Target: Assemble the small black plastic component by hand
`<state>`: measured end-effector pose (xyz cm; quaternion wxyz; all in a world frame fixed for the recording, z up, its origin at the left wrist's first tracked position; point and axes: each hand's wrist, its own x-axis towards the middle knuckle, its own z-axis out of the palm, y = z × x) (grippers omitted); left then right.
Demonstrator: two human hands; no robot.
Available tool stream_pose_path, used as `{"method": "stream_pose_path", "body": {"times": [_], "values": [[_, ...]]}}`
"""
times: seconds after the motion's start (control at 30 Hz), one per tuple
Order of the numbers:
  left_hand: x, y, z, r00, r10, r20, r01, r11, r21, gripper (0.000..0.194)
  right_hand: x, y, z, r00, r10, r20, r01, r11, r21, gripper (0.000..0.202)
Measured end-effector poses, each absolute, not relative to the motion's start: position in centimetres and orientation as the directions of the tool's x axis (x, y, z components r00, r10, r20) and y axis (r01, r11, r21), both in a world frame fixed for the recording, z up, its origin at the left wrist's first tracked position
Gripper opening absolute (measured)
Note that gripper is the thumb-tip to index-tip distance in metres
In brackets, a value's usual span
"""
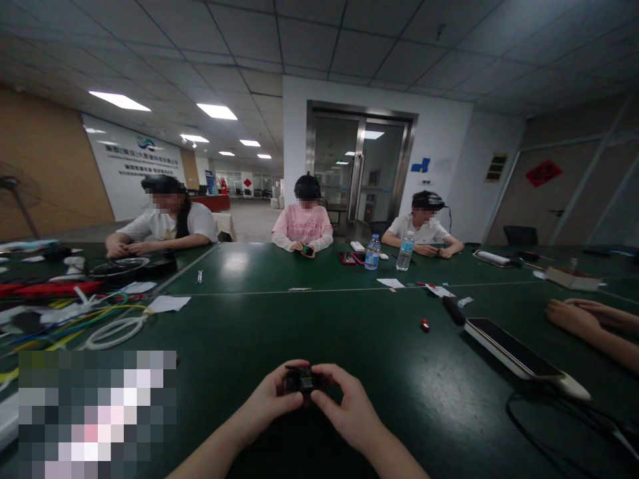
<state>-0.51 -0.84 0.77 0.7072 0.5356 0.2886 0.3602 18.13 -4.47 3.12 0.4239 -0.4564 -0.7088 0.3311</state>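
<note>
Between my two hands, just above the green table [224,346], is a small black block-like device [303,379] with a slightly lighter patch in its middle. My left hand [272,399] grips its left end, thumb at the front and fingers behind. On the other end, my right hand [344,402] pinches it the same way. The device's exact kind is too dark and small to make out. Part of each end is hidden by my fingers.
Cables [112,332] lie tangled at the left. A phone-like slab [514,349] and a black cord [524,426] lie right. Two water bottles [372,253] stand farther back near a small red item [424,324]. Several people sit around; a co-worker's hands [574,319] rest at the right.
</note>
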Motion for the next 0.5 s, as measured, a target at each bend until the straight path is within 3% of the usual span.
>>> {"method": "stream_pose_path", "body": {"times": [0.17, 0.5], "values": [[-0.17, -1.05, 0.90, 0.549, 0.836, 0.002, -0.202, 0.130, 0.971, 0.042, 18.18, -4.49, 2.75, -0.233, 0.912, 0.338, 0.376, 0.405, -0.834, 0.029], [0.12, -1.15, 1.34, 0.610, 0.792, 0.034, -0.147, 0.072, 0.987, 0.043, 17.98, -4.37, 2.68, -0.266, 0.931, 0.251, 0.385, 0.342, -0.857, 0.017]]}}
